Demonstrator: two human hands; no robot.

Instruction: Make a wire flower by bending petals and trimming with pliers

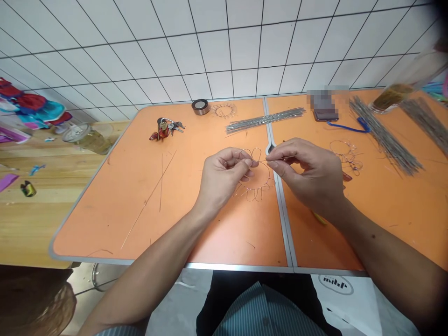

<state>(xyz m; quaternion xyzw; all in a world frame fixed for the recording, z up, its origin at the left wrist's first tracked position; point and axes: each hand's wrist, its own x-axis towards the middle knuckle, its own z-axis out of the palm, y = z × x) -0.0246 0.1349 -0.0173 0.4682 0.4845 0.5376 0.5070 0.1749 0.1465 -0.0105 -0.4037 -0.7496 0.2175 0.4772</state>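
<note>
Over the middle of the orange table, my left hand (227, 175) pinches a ring of thin wire bent into petal-like loops (255, 193). Part of the ring is hidden behind my fingers. Facing it, my right hand (304, 172) is closed, thumb against fingertips, on a thin wire end that runs across toward the left hand. Whether this strand is one piece with the ring I cannot tell. Two loose straight wires (149, 200) lie to the left of my hands. Beyond my right hand rest more bent wire pieces (346, 154).
At the back are a roll of tape (200, 107), another wire ring (224, 110), a wire bundle (264, 120) and a phone (325, 109). Keys (168, 128) lie left. Thicker wire bundles (388, 140) and a tilted-looking jar (388, 95) stand right. A metal-edged seam (282, 210) divides the orange table (196, 238).
</note>
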